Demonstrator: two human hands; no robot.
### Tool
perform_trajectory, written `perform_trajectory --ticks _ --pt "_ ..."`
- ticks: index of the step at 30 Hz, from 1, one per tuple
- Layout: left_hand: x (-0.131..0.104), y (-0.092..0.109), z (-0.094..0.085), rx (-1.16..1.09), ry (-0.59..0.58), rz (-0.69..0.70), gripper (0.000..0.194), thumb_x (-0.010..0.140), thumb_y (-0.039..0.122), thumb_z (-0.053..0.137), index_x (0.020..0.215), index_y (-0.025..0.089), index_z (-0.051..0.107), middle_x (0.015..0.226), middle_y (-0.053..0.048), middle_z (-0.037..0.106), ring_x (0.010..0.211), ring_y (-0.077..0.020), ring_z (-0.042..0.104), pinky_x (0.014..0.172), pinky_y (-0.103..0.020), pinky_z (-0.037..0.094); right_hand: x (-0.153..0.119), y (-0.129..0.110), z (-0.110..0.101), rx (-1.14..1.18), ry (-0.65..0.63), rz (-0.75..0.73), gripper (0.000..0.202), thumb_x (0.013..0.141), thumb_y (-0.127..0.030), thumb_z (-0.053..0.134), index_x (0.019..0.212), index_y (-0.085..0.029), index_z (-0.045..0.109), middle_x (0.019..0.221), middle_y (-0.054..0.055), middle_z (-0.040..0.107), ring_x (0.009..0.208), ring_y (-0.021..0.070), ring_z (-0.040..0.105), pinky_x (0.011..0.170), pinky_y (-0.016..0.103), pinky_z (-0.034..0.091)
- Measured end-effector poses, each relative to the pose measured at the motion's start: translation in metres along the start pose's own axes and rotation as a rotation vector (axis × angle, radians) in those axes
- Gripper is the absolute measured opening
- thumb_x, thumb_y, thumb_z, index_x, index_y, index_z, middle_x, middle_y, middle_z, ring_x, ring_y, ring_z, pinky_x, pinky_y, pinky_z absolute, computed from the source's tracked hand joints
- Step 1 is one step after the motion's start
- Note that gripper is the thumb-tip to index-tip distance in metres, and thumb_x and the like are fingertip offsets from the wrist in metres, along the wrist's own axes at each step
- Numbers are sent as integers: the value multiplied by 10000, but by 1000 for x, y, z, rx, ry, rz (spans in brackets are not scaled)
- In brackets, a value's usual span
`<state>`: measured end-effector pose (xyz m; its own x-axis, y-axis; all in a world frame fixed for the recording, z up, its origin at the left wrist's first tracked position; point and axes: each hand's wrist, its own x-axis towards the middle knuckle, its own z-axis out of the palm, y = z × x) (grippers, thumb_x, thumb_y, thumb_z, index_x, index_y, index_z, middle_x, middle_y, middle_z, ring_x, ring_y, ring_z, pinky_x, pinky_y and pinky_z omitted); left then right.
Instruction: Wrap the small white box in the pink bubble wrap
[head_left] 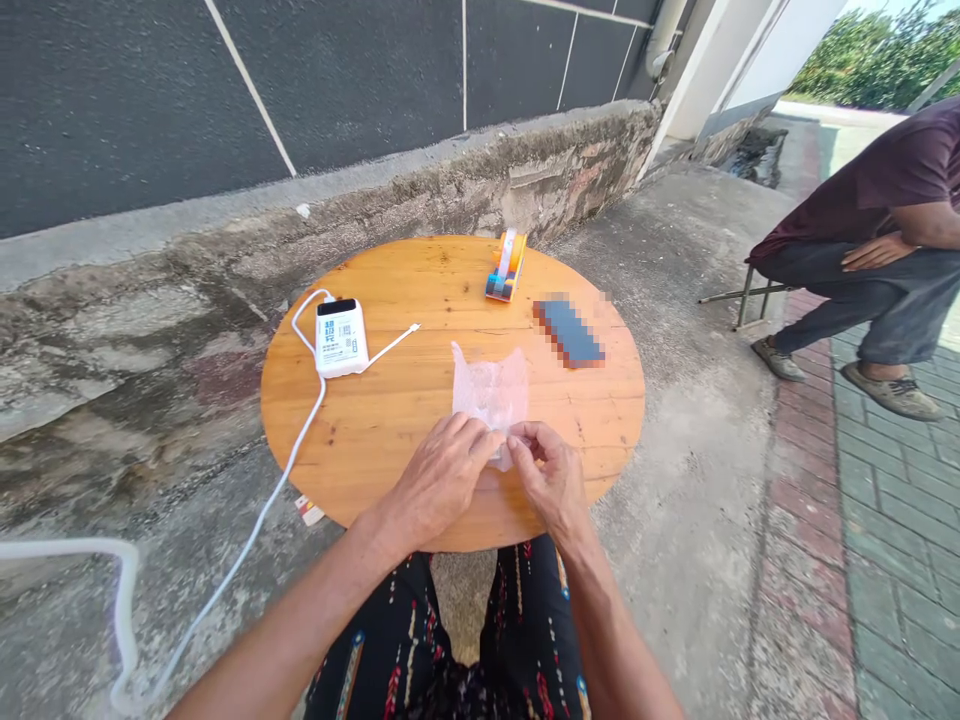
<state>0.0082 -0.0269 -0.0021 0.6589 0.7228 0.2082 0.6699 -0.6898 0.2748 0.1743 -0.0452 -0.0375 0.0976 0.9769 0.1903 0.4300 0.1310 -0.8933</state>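
A sheet of pinkish, see-through bubble wrap [491,388] lies on the round wooden table [397,420], its far end spread flat and its near end under my fingers. My left hand [450,465] presses down on the near left part, fingers bent and closed on the wrap. Thumb and fingertips of my right hand [547,465] pinch the near right edge. Something small and pale shows between the hands under the wrap; I cannot make out what it is.
A white power bank [341,340] with a white cable [300,445] stands at the left. An orange tape dispenser [506,265] is at the back, a blurred dark phone-like slab [570,332] at the right. A seated person [877,220] is beyond; a stone wall [480,180] runs behind.
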Motion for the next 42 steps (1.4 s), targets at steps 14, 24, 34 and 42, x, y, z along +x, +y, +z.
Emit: perform_trajectory --ticks 14,24,34,42 --pt "-10 -11 13 -228 201 -52 293 871 31 407 1103 174 515 989 -48 618 966 -190 529 863 -339 448 -3 -18 18 -197 49 -120 184 886 -229 484 933 -197 659 864 50 678 754 172 608 721 299 492" --pt "-8 -9 11 -240 206 -76 282 870 37 415 1089 183 517 952 -40 614 928 -192 540 825 -328 455 -13 -12 26 -168 98 -187 433 897 -207 485 1329 -191 470 981 66 694 844 181 647 828 363 522" --pt "-11 -9 19 -244 336 -81 305 851 24 427 1102 173 514 1148 -89 517 1106 -203 497 969 -352 441 -18 -8 27 -178 147 -202 365 898 -192 497 1260 -169 536 979 71 713 861 178 662 835 348 529" --pt "-15 -13 22 -231 377 -65 146 900 100 455 882 164 585 990 -73 547 948 -188 527 831 -326 474 -19 -9 29 -42 215 -148 338 895 -191 532 1232 -192 528 929 23 730 851 161 677 838 330 519"
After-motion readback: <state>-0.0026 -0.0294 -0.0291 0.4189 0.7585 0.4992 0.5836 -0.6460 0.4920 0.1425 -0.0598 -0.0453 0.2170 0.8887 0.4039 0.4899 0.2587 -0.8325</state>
